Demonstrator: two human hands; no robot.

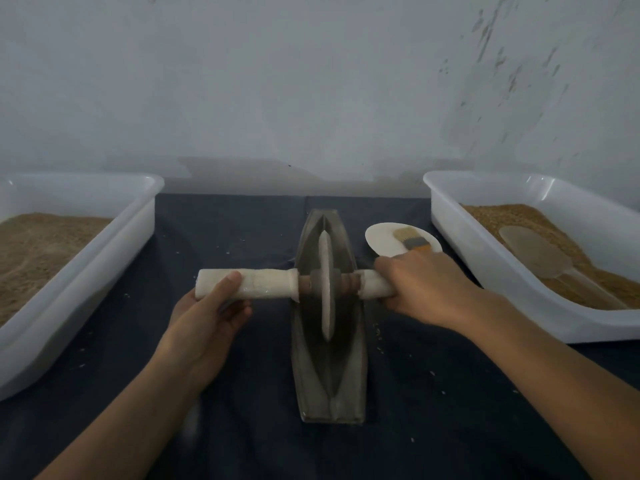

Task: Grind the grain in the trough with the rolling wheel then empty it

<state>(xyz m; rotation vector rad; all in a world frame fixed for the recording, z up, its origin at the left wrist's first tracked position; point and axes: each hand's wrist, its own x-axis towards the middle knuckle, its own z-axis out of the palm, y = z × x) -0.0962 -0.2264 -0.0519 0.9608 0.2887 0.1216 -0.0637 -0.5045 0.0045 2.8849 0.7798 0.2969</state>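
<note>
A dark boat-shaped trough (329, 382) lies lengthwise on the dark cloth in the middle. The pale disc of the rolling wheel (326, 289) stands upright in its groove, with a wrapped white axle handle (263, 284) running left and right across it. My left hand (207, 313) grips the left end of the handle from below, thumb on top. My right hand (422, 289) curls over the right end. The wheel hides most of the groove, and no grain shows in the part I can see.
A white tub (114, 244) of fine ground grain stands at the left. A white tub (485, 271) of coarser grain with a clear scoop (533, 258) stands at the right. A white plate (381, 237) with a brush (412, 240) sits behind my right hand. Stray grains dot the cloth.
</note>
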